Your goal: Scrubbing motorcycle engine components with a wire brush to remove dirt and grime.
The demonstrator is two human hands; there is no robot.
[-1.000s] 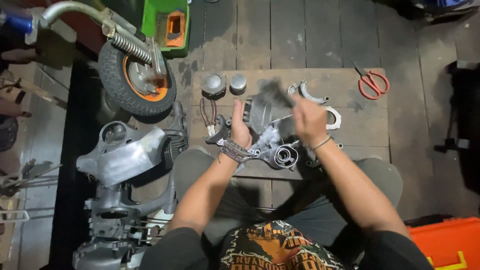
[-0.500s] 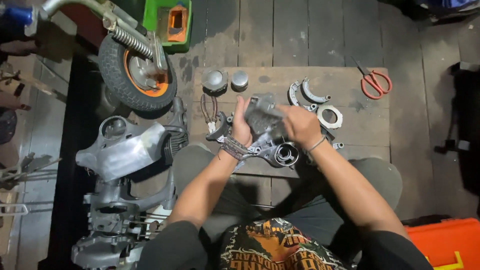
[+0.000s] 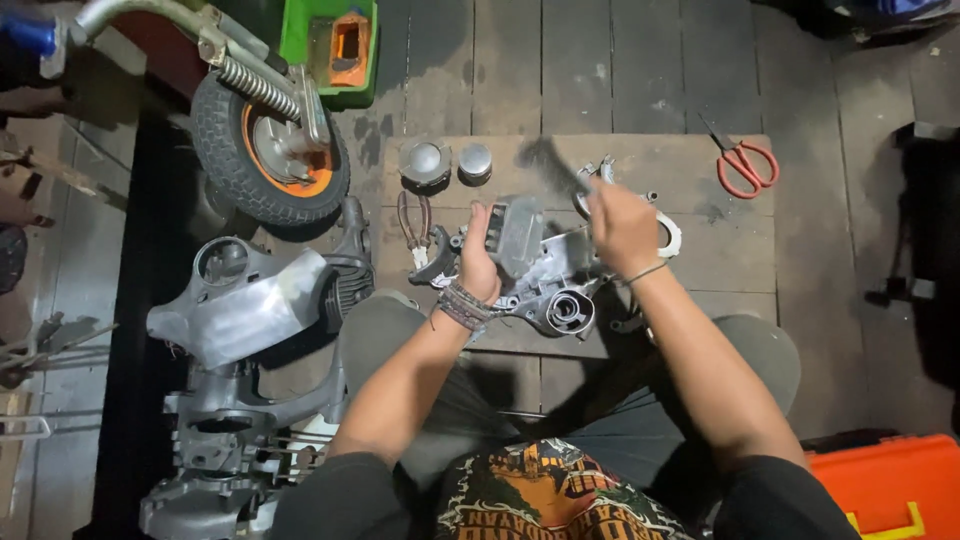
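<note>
Right hand (image 3: 622, 222) now lifted off the grey engine casing (image 3: 540, 270) and drawn back toward the far right part of the board (image 3: 700, 290), closed around a brush (image 3: 553, 168) whose head shows only as a motion-blurred dark streak above the casing; half a second ago pressed down on the metal beside the left hand, a second ago raised in much the same way. Reads as one stroke of a back-and-forth scrubbing, with the cleaning of the casing judged under way rather than finished. Left hand (image 3: 480, 262) unmoved throughout, wrapped over the near left side of the casing and bracing it, beaded bands at the wrist. Casing itself unshifted, lying near the middle of the board toward its near edge, round bore facing up. Pliers (image 3: 412, 228) just left of it, two round metal caps (image 3: 446, 162) at the far edge, curved gasket-like pieces (image 3: 665, 232) partly hidden behind the right hand, red scissors (image 3: 742, 160) at the far right corner. Small wheel with an orange hub (image 3: 268, 150) and other engine parts (image 3: 235, 305) on the floor off the left edge.
</note>
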